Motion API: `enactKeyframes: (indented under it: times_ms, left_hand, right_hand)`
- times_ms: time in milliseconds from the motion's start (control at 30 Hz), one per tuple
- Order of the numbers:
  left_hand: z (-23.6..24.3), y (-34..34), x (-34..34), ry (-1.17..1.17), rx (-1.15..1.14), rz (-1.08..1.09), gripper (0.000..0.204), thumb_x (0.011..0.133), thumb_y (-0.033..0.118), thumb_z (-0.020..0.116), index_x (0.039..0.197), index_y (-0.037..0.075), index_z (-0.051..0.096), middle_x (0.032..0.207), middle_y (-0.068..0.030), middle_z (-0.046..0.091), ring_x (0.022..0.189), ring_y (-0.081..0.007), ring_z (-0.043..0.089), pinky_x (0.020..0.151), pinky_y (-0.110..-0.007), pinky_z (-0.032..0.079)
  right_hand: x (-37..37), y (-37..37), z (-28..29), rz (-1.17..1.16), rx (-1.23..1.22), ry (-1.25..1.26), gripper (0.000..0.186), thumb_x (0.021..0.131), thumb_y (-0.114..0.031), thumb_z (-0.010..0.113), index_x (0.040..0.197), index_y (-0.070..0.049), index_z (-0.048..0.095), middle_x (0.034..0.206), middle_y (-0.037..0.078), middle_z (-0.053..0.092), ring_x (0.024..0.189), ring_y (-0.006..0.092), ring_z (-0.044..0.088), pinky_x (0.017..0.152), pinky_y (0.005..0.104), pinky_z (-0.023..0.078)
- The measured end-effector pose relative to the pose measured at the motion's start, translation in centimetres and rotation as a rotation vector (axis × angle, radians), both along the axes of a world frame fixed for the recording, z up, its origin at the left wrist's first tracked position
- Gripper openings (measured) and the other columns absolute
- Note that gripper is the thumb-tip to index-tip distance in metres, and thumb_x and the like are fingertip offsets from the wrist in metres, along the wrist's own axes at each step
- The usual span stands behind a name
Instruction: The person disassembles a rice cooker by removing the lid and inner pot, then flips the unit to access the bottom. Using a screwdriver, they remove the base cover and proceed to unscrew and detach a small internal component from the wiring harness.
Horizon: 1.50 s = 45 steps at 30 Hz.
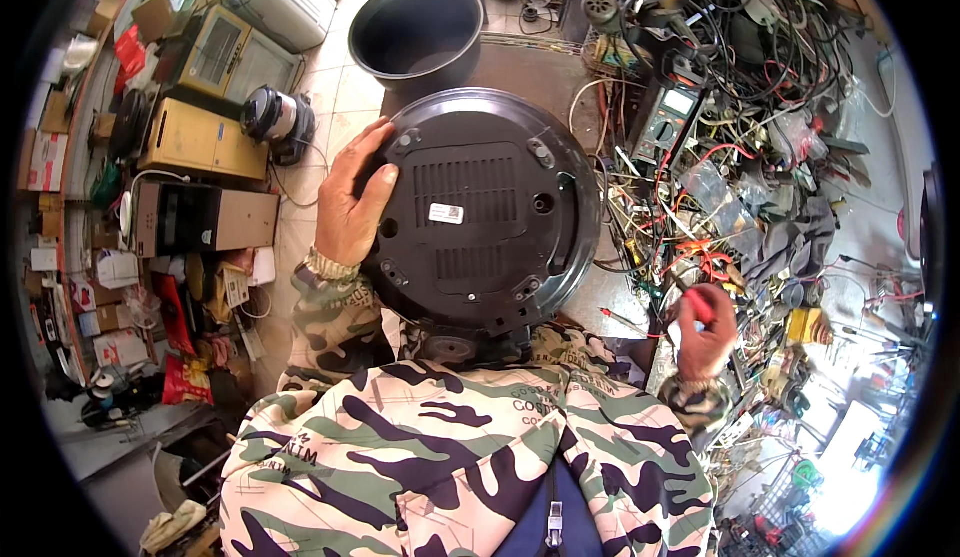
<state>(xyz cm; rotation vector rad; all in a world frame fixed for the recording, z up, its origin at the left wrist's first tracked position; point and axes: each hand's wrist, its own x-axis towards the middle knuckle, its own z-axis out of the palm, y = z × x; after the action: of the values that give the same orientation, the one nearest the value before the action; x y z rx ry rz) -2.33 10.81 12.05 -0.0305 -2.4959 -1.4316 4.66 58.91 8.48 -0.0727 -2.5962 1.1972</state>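
Observation:
A round black appliance (480, 227), likely a cooker body, lies with its underside facing up, showing vent slots, a small white label and screw recesses. My left hand (352, 202) grips its left rim, the thumb resting on the underside and the fingers along the edge. Off to the right, above the cluttered bench, my right hand (706, 332) is closed round a red-handled screwdriver (699, 306). That screwdriver is apart from the appliance, and its tip is hard to make out against the clutter.
Beyond the appliance stands a deep dark inner pot (415, 32). Tangled cables (770, 47), a multimeter (668, 122) and loose tools crowd the right side. On the left are a yellow cabinet (205, 147), a brown box-shaped appliance (210, 219) and another small cooker (278, 122) on the floor.

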Motion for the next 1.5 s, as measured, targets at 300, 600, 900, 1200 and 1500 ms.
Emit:
enactKeyframes:
  times_ms: [300,600,900,1200,1500]
  left_hand:
    - [-1.1,0.8,-0.2,0.032,0.056,0.073,0.045,0.100,0.024,0.072,0.140,0.004,0.067,0.147,-0.0189,0.064,0.138,-0.0332,0.057,0.118,-0.042,0.043]
    - [-1.0,1.3,0.0,0.063,-0.003,0.104,0.044,0.099,0.025,0.073,0.139,0.006,0.068,0.145,-0.0176,0.065,0.137,-0.0337,0.057,0.117,-0.042,0.043]
    - [-0.9,1.1,0.4,0.049,-0.036,0.092,0.047,0.103,0.026,0.070,0.144,0.005,0.065,0.150,-0.0180,0.061,0.143,-0.0323,0.054,0.120,-0.042,0.041]
    - [-0.9,1.1,0.7,0.035,-0.058,0.108,0.049,0.103,0.030,0.070,0.145,0.005,0.065,0.151,-0.0186,0.061,0.143,-0.0328,0.053,0.120,-0.043,0.041]
    - [-0.7,1.7,-0.2,0.098,-0.068,0.094,0.044,0.098,0.023,0.072,0.138,0.005,0.068,0.145,-0.0188,0.065,0.135,-0.0362,0.058,0.116,-0.043,0.044]
  right_hand:
    - [-1.9,-9.3,14.9,0.550,-0.432,0.143,0.056,0.081,0.007,0.079,0.129,-0.001,0.051,0.112,0.026,0.067,0.089,0.0243,0.071,0.079,0.0335,0.060]
    - [-3.4,-14.7,16.2,0.648,-0.131,0.079,0.044,0.082,0.005,0.077,0.122,0.002,0.057,0.099,0.021,0.073,0.086,0.0248,0.075,0.079,0.0341,0.061]
    - [-4.0,-15.9,16.4,0.674,-0.085,0.056,0.044,0.080,0.005,0.076,0.121,0.002,0.060,0.095,0.016,0.074,0.083,0.0256,0.074,0.078,0.0349,0.060]
    - [-4.2,-16.4,16.7,0.695,-0.027,0.064,0.045,0.079,0.005,0.077,0.121,0.001,0.061,0.094,0.016,0.074,0.080,0.0263,0.074,0.075,0.0343,0.060]
    - [-4.7,-18.6,16.3,0.959,0.109,0.465,0.047,0.078,-0.010,0.087,0.118,0.006,0.068,0.090,0.017,0.074,0.070,0.0294,0.073,0.059,0.0403,0.060]
